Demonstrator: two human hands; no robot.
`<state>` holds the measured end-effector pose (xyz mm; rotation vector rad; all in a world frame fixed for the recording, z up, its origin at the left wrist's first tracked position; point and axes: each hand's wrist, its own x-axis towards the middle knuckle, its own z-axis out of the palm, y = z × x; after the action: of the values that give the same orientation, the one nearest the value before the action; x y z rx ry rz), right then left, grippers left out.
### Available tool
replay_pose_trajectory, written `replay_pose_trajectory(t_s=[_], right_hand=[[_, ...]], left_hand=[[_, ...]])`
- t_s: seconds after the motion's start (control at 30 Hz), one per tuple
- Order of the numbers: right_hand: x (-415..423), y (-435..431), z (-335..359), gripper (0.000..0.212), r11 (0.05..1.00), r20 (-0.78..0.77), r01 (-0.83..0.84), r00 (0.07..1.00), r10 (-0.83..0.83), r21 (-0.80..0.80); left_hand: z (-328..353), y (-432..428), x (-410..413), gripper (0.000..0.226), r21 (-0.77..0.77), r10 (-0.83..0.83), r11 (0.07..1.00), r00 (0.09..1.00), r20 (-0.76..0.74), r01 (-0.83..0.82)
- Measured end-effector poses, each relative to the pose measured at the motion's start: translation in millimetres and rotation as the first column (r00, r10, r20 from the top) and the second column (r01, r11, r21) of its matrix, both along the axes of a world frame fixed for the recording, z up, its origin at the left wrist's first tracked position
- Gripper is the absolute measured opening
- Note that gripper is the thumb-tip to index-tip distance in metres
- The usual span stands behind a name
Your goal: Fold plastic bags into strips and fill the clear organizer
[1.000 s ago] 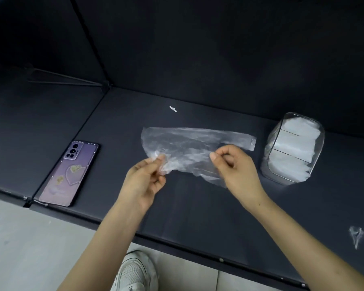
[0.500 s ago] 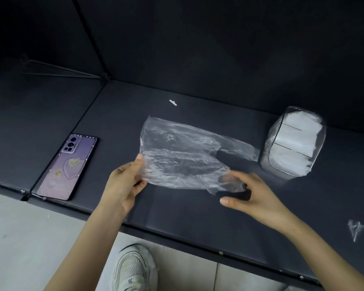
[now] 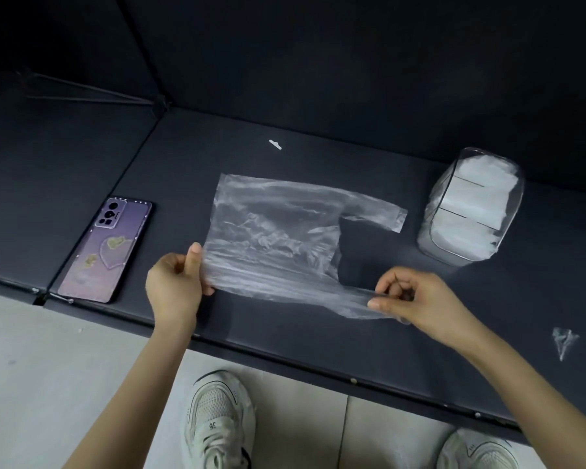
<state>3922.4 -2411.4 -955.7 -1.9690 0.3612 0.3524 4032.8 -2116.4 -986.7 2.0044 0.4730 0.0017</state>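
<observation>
Left hand (image 3: 175,286): we pinch the plastic bag (image 3: 271,238) at its left edge.
Right hand (image 3: 416,296): we pinch its near handle; the bag stretches between both hands.
Clear organizer (image 3: 471,211): beyond our right hand, on the tabletop (image 3: 318,340).

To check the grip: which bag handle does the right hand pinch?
The near handle, at the right hand; the far handle lies free, toward the organizer.

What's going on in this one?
A person holds a clear plastic bag spread over a dark table. The left hand pinches its near left corner and the right hand pinches its near handle, stretching that edge. The bag is not yet folded. The clear organizer, packed with white folded bags, stands to the right; a phone lies left.
</observation>
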Motion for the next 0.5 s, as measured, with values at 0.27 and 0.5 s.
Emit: replay_pose_trajectory(t_s=[0.27,0.5], right_hand=[[19.1,31.3,36.0,0.045,0.548,0.443,0.190,0.814,0.376,-0.814],[133.1,122.2,4.9,0.051,0.515,0.073,-0.369,0.756,0.651,-0.774]], left_hand=[[4.7,2.0,-17.8,0.015,-0.251,-0.158,0.958,0.985,-0.068,0.136],[7.3,6.3,-37.3,0.004,-0.385,-0.207,0.910,0.973,-0.104,0.152]])
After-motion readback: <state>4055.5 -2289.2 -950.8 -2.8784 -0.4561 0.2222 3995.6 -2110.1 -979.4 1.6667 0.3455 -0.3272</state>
